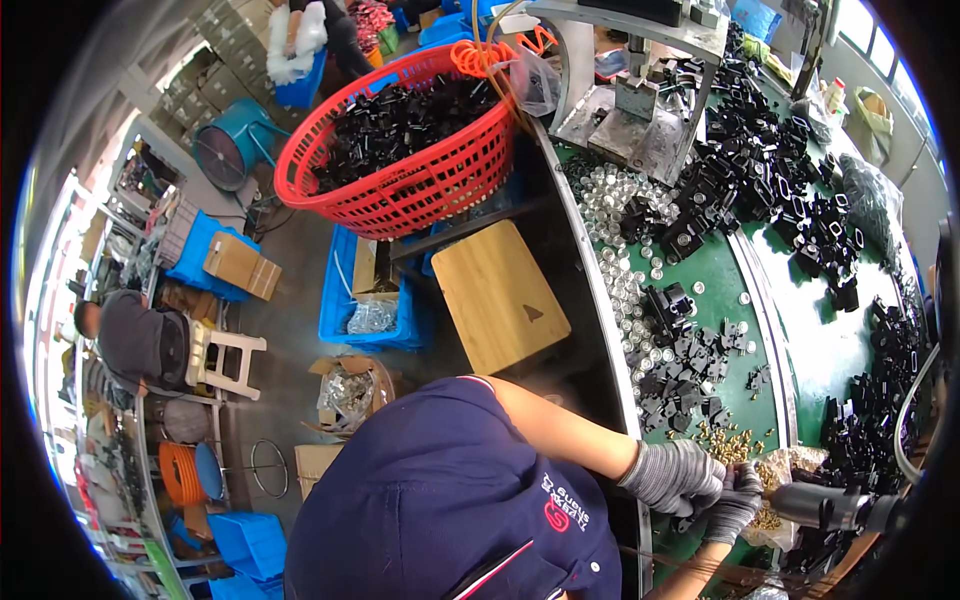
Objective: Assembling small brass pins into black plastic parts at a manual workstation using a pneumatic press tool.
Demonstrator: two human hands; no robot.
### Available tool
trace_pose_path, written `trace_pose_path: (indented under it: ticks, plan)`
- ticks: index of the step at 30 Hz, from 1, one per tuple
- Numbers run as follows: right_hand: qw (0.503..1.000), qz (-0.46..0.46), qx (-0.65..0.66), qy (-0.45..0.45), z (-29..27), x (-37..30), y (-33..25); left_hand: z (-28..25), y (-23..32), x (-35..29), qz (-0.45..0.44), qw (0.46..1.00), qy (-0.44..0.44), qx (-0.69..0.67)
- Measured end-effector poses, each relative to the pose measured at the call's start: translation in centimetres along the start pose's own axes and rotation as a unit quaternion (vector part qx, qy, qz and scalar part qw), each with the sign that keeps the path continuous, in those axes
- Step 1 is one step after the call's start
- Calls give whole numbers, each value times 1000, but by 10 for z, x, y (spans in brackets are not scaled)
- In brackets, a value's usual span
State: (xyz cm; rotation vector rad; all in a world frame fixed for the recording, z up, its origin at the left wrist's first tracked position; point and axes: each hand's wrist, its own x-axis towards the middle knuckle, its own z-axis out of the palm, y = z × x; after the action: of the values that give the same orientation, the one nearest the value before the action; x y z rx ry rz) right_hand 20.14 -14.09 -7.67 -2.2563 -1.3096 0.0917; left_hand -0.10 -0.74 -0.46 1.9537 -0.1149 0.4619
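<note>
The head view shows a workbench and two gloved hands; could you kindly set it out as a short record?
Left hand: grey glove, close to the right; any held thing unclear
Right hand: grey glove, near a grey cylindrical tool
Nearby: small brass-coloured pieces
Bench top: green, bearing black parts, round silvery pieces
Picture's upper left: red basket, black parts inside

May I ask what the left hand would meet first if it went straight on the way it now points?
Most likely the right hand, just ahead of the left hand; whether they touch is hard to tell from this view.
</note>
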Motion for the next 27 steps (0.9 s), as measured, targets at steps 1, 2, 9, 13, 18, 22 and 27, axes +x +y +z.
trace_pose_path:
  ticks: [1,2,9,13,18,22,27]
  plan:
    - [999,27,9,-27,-12,7,-18,3,1,-2,-13,999,-4,38]
    - [997,55,18,-55,-23,14,-35,6,2,-1,-16,999,-1,35]
    - [976,34,197,89,-36,-17,-11,19,5,1,101,986,-18,132]
    - [886,208,411,56,-70,-38,-65,-8,-3,-7,68,994,61,65]
    - [875,256,393,117,-55,-94,-110,-18,7,1,39,994,64,82]
    - [915,187,323,151,-42,-112,-121,-2,4,6,39,998,28,45]
    - [961,95,218,141,-48,-105,-122,1,-2,3,56,995,3,85]
